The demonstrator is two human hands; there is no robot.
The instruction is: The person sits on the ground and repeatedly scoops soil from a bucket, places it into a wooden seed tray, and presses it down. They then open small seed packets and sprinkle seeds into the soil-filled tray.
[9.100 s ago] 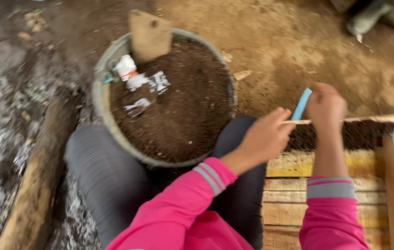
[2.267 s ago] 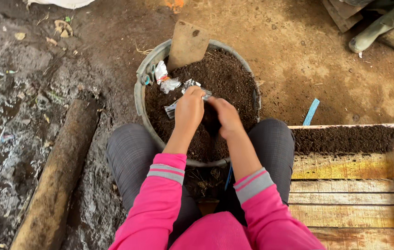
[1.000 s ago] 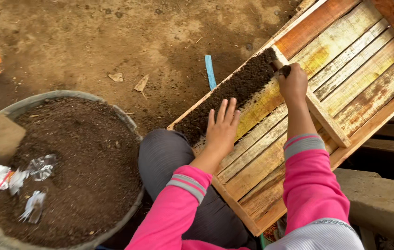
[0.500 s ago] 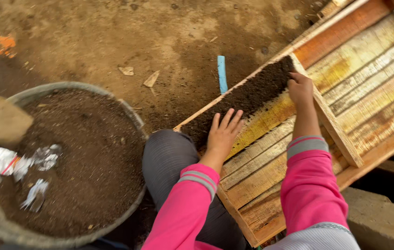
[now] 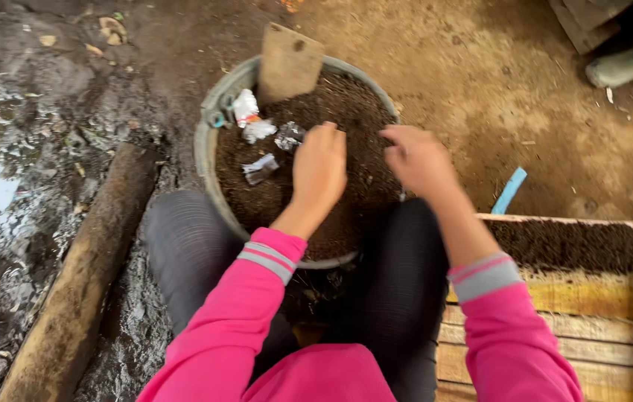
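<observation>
**Soil in the basin: scooping with both hands**

Soil (image 5: 346, 193), dark and crumbly, fills the round grey basin (image 5: 205, 160) that sits on the ground between the person's knees. Both hands are over it. The left hand (image 5: 319, 167) is palm down on the soil's surface, fingers curled loosely and together, gripping nothing that shows. The right hand (image 5: 419, 160) hovers just above the basin's right side, fingers slightly bent and spread; motion blur hides whether it holds any soil.

To do this step well, it seems best to work in the bare patch of soil nearest the body, well away from the torn foil packets (image 5: 259, 168) and the white wrapper (image 5: 245, 106) lying at the far left, so no litter is gathered up. The wooden board (image 5: 289, 63) stands stuck in the soil at the far rim and need not be disturbed. Cupping both hands together should keep loose crumbs from spilling. The wooden tray (image 5: 555, 298), with a soil strip (image 5: 577, 246) along its far edge, lies just to the right.
</observation>
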